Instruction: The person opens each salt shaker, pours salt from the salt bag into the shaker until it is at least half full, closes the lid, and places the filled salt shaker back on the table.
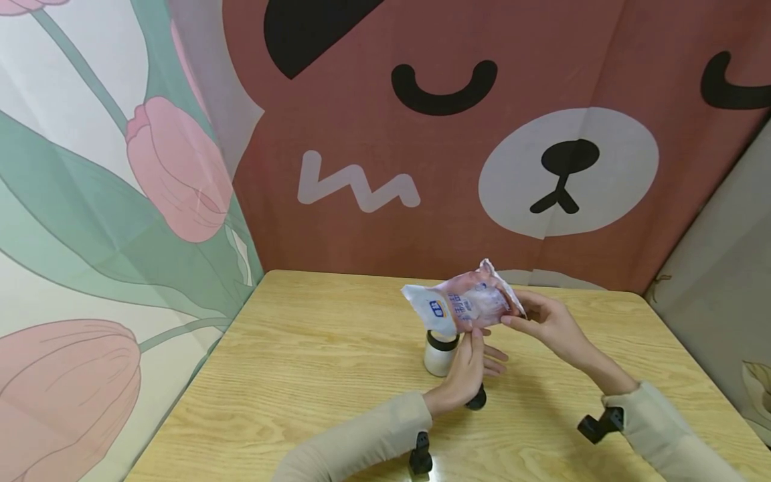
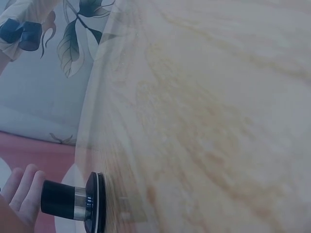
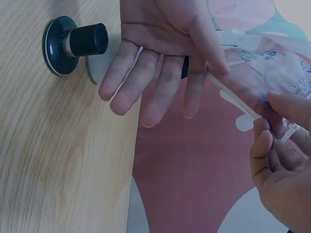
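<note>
A pink-and-white plastic packet (image 1: pixel 466 301) with blue printing and a crimped end is held tilted above the table. My left hand (image 1: pixel 466 371) pinches its lower edge between thumb and index finger; the other fingers stretch out straight, as the right wrist view shows. At the packet's right end, my right hand (image 1: pixel 551 328) grips the crimped corner with thumb and curled fingers. Behind the left hand stands a white jar (image 1: pixel 438 361) with a black rim. A black knob-handled piece on a round base (image 2: pixel 60 199), with a silver collar, stands beside the left wrist.
Both hands work over a light wood table (image 1: pixel 289 348). A printed curtain with a brown bear face (image 1: pixel 361 234) hangs at its far edge, and a tulip-print curtain (image 1: pixel 175 167) on the left. Small black cameras (image 1: pixel 421 455) are strapped to both wrists.
</note>
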